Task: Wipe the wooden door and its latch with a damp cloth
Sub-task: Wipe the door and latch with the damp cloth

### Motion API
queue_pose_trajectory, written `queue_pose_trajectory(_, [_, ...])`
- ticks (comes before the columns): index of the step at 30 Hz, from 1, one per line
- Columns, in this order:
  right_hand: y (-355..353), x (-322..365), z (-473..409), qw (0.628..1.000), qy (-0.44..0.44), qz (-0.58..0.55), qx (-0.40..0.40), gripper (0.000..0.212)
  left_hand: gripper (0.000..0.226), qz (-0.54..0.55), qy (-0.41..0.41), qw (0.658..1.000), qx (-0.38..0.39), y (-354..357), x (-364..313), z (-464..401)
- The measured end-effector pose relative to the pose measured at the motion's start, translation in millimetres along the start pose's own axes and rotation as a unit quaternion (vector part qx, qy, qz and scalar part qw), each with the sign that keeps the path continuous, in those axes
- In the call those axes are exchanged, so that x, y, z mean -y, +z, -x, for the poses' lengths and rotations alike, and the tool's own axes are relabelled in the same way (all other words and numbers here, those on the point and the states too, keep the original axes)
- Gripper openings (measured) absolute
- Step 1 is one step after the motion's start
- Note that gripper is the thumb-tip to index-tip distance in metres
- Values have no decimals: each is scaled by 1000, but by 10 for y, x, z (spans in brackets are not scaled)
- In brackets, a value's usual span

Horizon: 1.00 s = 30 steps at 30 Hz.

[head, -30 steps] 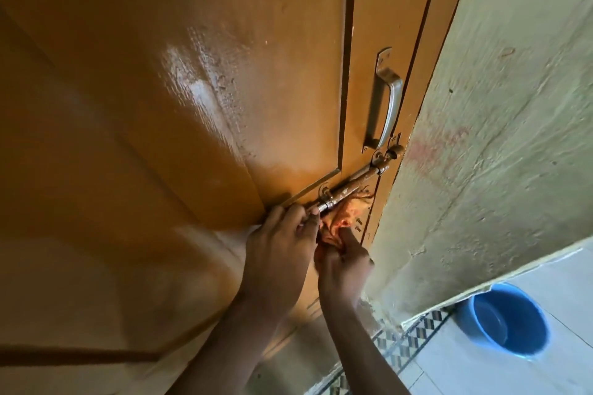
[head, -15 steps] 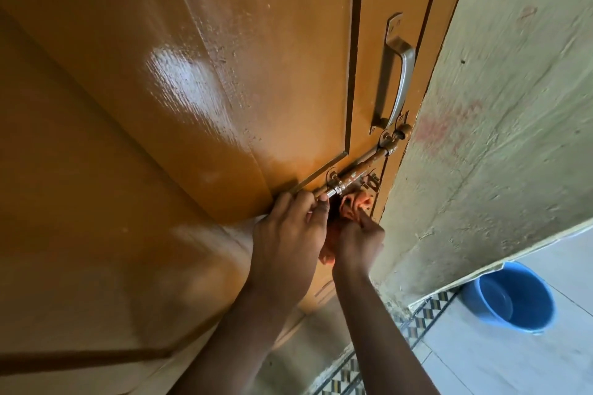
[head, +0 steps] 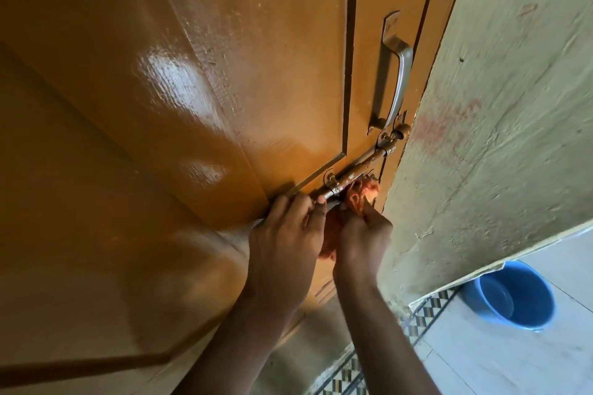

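The left hand [head: 282, 244] curls its fingers round the near end of the sliding bolt latch [head: 356, 171] on the glossy orange-brown wooden door [head: 199, 112]. Just right of it, the right hand [head: 362, 234] pinches a bunched orange cloth [head: 364, 191] and presses it against the latch, beneath the bolt. A metal pull handle [head: 396, 74] stands above the latch, near the door's right edge. A rough plastered wall [head: 500, 125] rises at right. A blue plastic bucket [head: 513, 295] sits on the pale tiled floor [head: 500, 359], low right.
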State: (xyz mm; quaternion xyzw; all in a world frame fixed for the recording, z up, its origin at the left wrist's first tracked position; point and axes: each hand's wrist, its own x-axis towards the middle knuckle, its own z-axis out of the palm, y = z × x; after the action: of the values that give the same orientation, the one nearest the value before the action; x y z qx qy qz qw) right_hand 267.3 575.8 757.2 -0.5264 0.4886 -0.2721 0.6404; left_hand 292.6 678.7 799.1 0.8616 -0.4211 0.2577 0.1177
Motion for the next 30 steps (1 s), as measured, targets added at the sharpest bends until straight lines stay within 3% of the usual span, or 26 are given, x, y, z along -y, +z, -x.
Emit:
queue_pose_trajectory(3, [-30, -101, 133, 999, -32, 10, 26, 26, 27, -5, -1, 1000, 4, 12, -6, -10])
queue_pose_trajectory(6, [43, -139, -123, 997, 63, 31, -25, 28, 25, -12, 7, 1000, 8, 13, 9, -4])
queue_pose_trajectory(8, [49, -70, -191, 997, 78, 8, -21, 23, 24, -6, 5, 1000, 9, 5, 7, -7])
queue_pose_trajectory(11, [-22, -67, -32, 999, 9, -44, 16, 16, 29, -2, -4, 1000, 11, -17, -13, -19])
queue_pose_trajectory(13, [-75, -180, 62, 998, -47, -6, 31, 16, 23, -5, -8, 1000, 11, -16, -30, -16])
queue_pose_trajectory(19, [-67, -57, -50, 999, 3, 46, -1, 29, 35, -9, -7, 1000, 0, -24, -38, -33])
queue_pose_trajectory(25, [-186, -11, 140, 995, -67, 43, 65, 27, 31, 4, -31, 1000, -1, -19, -67, -25])
queue_pose_trajectory(30, [-123, 42, -121, 990, 129, 50, 39, 29, 35, -11, -33, 999, 6, -71, -79, -75])
